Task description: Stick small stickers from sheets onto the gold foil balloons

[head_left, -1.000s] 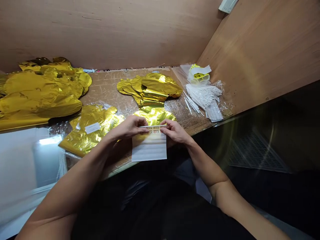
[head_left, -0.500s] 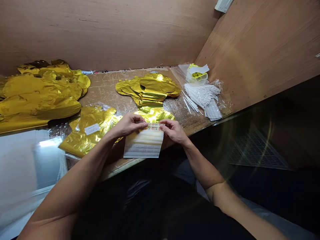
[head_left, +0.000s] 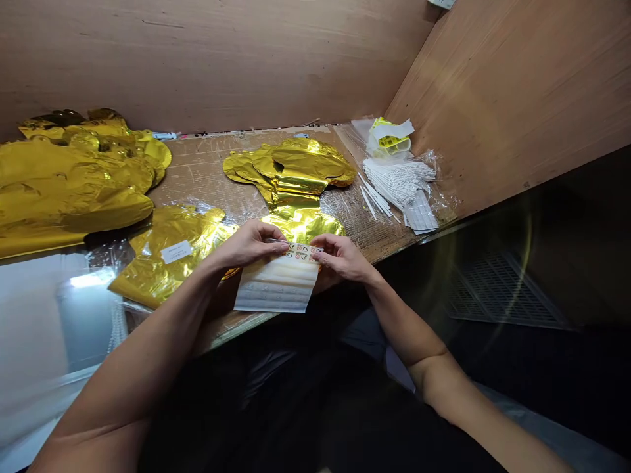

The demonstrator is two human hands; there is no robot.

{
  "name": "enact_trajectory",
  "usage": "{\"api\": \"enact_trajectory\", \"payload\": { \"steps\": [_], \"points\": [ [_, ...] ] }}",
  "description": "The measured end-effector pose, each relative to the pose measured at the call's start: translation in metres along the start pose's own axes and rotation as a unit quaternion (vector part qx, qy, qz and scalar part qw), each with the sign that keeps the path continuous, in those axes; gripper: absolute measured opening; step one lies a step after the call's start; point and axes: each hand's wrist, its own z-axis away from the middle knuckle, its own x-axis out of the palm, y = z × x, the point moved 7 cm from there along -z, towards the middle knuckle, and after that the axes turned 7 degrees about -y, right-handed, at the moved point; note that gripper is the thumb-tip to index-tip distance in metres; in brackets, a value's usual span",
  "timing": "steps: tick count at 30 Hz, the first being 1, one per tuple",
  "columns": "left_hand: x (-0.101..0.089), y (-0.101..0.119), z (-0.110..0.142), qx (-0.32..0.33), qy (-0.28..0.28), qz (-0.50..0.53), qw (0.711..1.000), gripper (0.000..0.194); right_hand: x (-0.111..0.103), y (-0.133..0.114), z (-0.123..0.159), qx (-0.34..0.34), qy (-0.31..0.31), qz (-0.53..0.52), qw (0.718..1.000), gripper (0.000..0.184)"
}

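Observation:
My left hand (head_left: 251, 244) and my right hand (head_left: 342, 257) pinch the top edge of a white printed label sheet (head_left: 275, 288) from either side. A narrow strip of small printed symbols (head_left: 304, 252) runs along that edge between my fingers. The rest of the sheet hangs toward me in soft folds. Just beyond my hands lies a gold foil balloon (head_left: 303, 225), partly hidden by them. Another flat gold foil balloon with a white label (head_left: 167, 256) lies left of my left hand.
A heap of gold foil balloons (head_left: 73, 184) fills the far left, and a smaller stack (head_left: 290, 169) lies mid-table. White sticks in clear plastic (head_left: 399, 184) and a yellow-and-white packet (head_left: 392, 139) sit right. Plywood walls (head_left: 507, 98) bound the taped cardboard work surface (head_left: 202, 167).
The white sheet has swung left and now slants toward the lower left. My hands have barely moved, and the whole scene has shifted slightly with my head.

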Motion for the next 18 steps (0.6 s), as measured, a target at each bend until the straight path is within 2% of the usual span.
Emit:
{"api": "enact_trajectory", "payload": {
  "steps": [2,4,7,10,14,18],
  "points": [
    [-0.001,-0.002,-0.001,0.0,0.02,0.024,1.0,0.039,0.001,0.007,0.001,0.037,-0.002,-0.068,0.997,0.033],
    [-0.007,-0.007,-0.001,0.002,0.067,0.061,0.996,0.039,-0.003,0.011,0.003,0.065,0.021,-0.1,0.993,0.034],
    [-0.013,-0.012,-0.001,0.008,0.13,0.091,0.987,0.037,-0.005,0.011,0.005,0.08,0.017,-0.042,0.996,0.032],
    [-0.01,-0.008,-0.001,0.016,0.139,0.077,0.987,0.035,-0.003,0.002,0.002,0.056,0.015,0.053,0.997,0.028],
    [-0.005,0.002,0.0,0.035,0.15,0.058,0.986,0.036,0.002,-0.002,-0.003,0.058,0.023,0.035,0.997,0.035],
    [-0.002,0.005,0.0,0.054,0.196,0.011,0.979,0.036,0.003,0.001,-0.005,0.075,-0.002,0.034,0.997,0.037]
  ]
}}
